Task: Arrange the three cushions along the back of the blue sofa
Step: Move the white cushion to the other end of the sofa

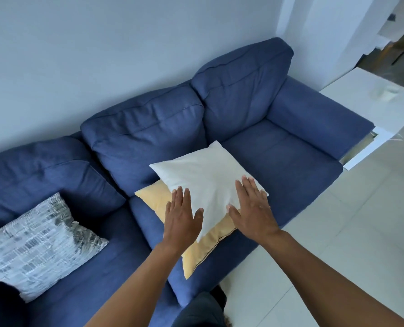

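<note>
A white cushion (pixel 205 178) lies flat on top of a yellow cushion (pixel 203 249) on the middle seat of the blue sofa (pixel 278 156). My left hand (pixel 181 217) hovers open, fingers spread, over the white cushion's near-left edge. My right hand (pixel 252 208) is open too, flat over its near-right corner. Whether the palms touch the fabric I cannot tell. A grey-and-white patterned cushion (pixel 38 246) lies flat on the left seat, apart from the other two. The three back pads of the sofa stand bare.
A pale wall runs behind the sofa. A white table (pixel 385 109) stands just beyond the right armrest. Light floor tiles (pixel 337 232) spread to the right of the sofa's front edge. My knee in dark cloth (pixel 201 312) shows at the bottom.
</note>
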Available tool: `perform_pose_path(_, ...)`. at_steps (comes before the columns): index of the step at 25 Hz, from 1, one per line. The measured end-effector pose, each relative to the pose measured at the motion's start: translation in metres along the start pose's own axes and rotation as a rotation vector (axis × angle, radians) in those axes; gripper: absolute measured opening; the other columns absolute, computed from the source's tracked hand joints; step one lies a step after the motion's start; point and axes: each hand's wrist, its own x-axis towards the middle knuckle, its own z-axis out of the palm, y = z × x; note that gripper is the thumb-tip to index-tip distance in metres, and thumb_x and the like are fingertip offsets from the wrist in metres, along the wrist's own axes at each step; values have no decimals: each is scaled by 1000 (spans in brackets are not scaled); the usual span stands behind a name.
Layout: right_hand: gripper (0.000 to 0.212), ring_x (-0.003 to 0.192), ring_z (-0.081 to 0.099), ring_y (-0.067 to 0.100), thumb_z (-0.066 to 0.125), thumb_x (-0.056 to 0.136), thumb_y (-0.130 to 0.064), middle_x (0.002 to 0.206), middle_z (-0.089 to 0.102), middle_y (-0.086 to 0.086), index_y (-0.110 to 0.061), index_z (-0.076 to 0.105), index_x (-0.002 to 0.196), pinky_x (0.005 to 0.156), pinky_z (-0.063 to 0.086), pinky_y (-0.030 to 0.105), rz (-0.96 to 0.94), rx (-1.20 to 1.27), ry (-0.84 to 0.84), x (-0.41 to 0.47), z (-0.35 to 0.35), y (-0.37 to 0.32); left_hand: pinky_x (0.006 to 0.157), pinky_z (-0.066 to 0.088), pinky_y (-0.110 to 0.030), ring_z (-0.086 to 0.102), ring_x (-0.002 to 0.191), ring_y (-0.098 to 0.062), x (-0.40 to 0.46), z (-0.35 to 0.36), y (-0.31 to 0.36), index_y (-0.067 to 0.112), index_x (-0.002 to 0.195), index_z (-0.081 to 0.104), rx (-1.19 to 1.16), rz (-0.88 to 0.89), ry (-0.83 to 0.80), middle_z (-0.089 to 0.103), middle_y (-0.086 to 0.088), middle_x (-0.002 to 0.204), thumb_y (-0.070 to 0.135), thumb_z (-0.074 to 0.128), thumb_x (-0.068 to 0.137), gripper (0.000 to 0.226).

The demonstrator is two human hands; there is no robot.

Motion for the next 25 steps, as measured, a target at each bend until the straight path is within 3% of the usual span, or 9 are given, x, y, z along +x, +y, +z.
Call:
perform_pose_path(10, 69, 160, -1, 26, 46, 103, -38, 173, 7, 11, -10, 20, 161, 126, 10, 51, -84, -30, -123, 120, -6, 23, 133, 9, -43, 0, 165, -28, 93, 11, 2, 8, 168, 13, 9, -122, 5, 4, -12, 178, 40, 44, 108, 75)
perform_pose_path(18, 69, 160, -4, 25, 43, 104, -38, 173, 1, 10, -12, 14, 162, 127, 9, 50, -160, -37, -397, 192, 17, 53, 132, 11, -45, 2, 165, -30, 129, 26, 10, 8, 168, 13, 74, -345, -43, 5, -14, 177, 42, 45, 107, 77)
perform_pose_path(25, 70, 159, 2, 29, 47, 103, -39, 172, 7, 14, -10, 18, 160, 125, 17, 51, -253, -67, -521, 276, 42, 87, 132, 14, -47, 6, 164, -34, 155, 56, 27, 8, 167, 16, 25, -582, -2, 8, -17, 176, 42, 52, 104, 80)
